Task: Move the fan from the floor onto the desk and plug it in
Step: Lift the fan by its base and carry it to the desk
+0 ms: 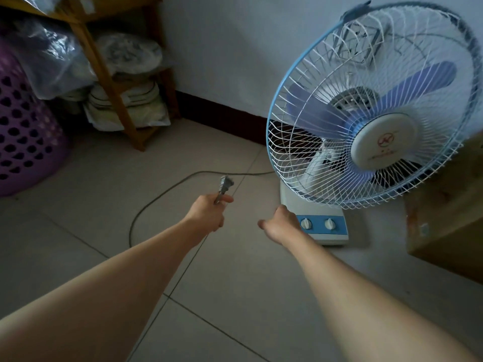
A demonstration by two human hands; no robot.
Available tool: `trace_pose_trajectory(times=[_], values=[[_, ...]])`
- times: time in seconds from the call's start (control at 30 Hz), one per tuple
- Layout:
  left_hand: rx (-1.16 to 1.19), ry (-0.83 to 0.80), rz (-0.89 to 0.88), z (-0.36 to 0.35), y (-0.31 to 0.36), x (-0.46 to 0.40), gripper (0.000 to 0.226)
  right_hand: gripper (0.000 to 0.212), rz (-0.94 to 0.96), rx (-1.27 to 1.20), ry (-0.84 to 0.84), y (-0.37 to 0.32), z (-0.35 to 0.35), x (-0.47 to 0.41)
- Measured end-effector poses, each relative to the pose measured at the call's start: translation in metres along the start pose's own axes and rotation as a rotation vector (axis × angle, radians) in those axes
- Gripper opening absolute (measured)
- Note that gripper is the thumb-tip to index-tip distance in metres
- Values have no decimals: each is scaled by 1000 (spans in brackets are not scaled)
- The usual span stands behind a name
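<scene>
The blue-rimmed table fan with a white wire cage and blue-violet blades (376, 105) stands on the pale tiled floor (235, 296), close to the light wall with its dark skirting board (222, 113). Its white base (316, 215) carries a blue panel with two white dials (317, 224), and the cage tilts slightly back above it. A brown cardboard box (449, 212) sits just beside the fan on the right.

The left hand (207, 212) is raised above the floor with its fingers (226, 199) closed round the grey plug (224, 185), whose prongs point upward. From the fan's base the grey cord (162, 194) runs across the tiles in a loose curve toward that hand.

The right hand (281, 224) reaches to the front left corner of the fan's base, touching or nearly touching it beside the dial panel. Its fingers curl downward and are partly hidden, so I cannot tell whether they grip anything.

At the left stand a purple perforated plastic basket (23, 126) and a wooden shelf frame (109, 82) holding stacked plates wrapped in clear plastic (128, 100).
</scene>
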State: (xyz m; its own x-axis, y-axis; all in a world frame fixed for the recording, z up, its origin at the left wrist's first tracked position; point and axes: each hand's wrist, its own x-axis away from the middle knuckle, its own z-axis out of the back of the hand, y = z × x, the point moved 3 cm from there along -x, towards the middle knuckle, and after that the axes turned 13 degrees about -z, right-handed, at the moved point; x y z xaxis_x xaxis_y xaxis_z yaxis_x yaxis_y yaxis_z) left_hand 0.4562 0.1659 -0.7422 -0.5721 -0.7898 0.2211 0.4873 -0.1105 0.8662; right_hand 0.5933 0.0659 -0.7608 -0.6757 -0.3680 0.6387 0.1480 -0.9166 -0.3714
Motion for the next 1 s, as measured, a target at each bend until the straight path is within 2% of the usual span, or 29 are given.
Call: trace_pose_trajectory(times=[0.37,0.63,0.87,1.0], values=[[-54,4,-77,-5,-41,-109,34,65,-10,-109,0,-10,-29,-62],[-134,-27,-168,-8,-81,-177,34,61,-14,-115,55,-41,-54,-89],[-506,83,-238,-9,-105,-220,27,54,10,-99,40,-57,-70,-104],[-771,-51,-249,-16,-121,-241,37,54,3,-105,40,-56,-72,-112]])
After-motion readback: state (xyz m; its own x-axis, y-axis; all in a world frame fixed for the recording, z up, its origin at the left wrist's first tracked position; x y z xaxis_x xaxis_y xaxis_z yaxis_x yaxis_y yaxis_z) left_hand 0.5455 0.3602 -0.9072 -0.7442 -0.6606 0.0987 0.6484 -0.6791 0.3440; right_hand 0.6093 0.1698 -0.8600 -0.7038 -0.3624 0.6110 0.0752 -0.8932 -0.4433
